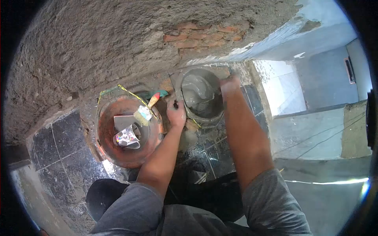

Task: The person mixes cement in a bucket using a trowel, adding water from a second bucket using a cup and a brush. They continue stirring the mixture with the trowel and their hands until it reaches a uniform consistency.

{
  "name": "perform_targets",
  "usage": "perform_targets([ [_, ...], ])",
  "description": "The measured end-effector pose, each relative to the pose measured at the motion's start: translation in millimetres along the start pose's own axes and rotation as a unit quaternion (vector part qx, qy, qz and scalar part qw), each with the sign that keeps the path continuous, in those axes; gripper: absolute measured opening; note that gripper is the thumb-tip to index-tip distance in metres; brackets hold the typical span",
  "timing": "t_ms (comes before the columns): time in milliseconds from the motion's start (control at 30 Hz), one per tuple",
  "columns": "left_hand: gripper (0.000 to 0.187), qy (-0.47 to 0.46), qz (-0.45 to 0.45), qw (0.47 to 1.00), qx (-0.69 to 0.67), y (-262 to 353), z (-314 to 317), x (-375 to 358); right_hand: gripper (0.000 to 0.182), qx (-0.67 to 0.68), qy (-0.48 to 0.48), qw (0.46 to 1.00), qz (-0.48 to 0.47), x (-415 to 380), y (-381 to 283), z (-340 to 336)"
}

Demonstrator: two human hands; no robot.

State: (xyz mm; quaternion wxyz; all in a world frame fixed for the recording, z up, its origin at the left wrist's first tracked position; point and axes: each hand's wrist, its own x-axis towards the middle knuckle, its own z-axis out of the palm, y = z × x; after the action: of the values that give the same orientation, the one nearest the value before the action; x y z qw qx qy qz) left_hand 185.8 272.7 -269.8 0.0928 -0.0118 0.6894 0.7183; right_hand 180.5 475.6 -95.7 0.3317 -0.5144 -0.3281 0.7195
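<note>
A round bucket (pixel 182 84) holds wet grey cement (pixel 199 90). My left hand (pixel 176 113) is at the bucket's left rim, its fingers curled near the edge; what they grip, if anything, is too small to make out. On the opposite side my right hand (pixel 230 84) is at the right rim, smeared, its fingers hidden. Left of my left hand stands a wide reddish basin (pixel 106 143) with a yellow-and-black cord round it. A brush with a red and wooden handle (pixel 154 100) lies across its rim, and a shiny crumpled packet (pixel 126 136) lies inside.
Behind the bucket and basin rises a rough plastered wall (pixel 110 43) with exposed red bricks (pixel 202 37). Dark floor tiles (pixel 67 133) lie at the left. A doorway with a pale tiled floor (pixel 281 84) shows at the right. My knees are close below the basin.
</note>
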Motion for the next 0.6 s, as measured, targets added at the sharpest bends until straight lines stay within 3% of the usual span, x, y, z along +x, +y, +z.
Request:
perform_targets([
  [67, 0.028, -0.034, -0.012, 0.999, 0.013, 1.2, -7.4, 2.2, 0.027, -0.014, -0.008, 0.996, -0.083, 17.9, -1.9, -19.6],
  [133, 0.027, -0.050, -0.013, 0.999, 0.010, 9.8, -12.2, 4.4, 0.026, -0.240, 0.025, 0.944, -0.224, 30.8, -14.4, -44.8],
  [167, 0.027, -0.058, -0.007, 0.998, 0.008, 11.4, -14.9, 4.7, 0.029, -0.362, -0.025, 0.873, -0.327, 68.1, -20.8, -78.9],
  [200, 0.028, -0.064, 0.001, 0.998, 0.004, 12.1, -16.1, 7.1, 0.031, -0.499, -0.084, 0.788, -0.352, 57.7, -33.7, -81.9],
  [267, 0.028, -0.052, 0.035, 0.998, 0.004, 14.3, -14.6, 7.3, 0.035, -0.723, -0.190, 0.548, -0.375, 10.8, -64.7, -91.4],
  [367, 0.027, -0.076, -0.017, 0.997, -0.013, -1.5, -11.7, 12.4, 0.036, -0.731, -0.382, 0.343, -0.448, 22.5, -62.4, -134.7],
  [467, 0.021, -0.072, -0.010, 0.997, -0.038, 0.5, -8.2, 10.3, 0.047, -0.835, -0.320, 0.242, -0.378, -20.8, -60.4, -129.4],
  [600, 0.027, -0.074, -0.059, 0.995, -0.035, 16.4, -10.6, 1.7, 0.049, -0.780, -0.356, 0.188, -0.479, -3.7, -36.1, -156.9],
])
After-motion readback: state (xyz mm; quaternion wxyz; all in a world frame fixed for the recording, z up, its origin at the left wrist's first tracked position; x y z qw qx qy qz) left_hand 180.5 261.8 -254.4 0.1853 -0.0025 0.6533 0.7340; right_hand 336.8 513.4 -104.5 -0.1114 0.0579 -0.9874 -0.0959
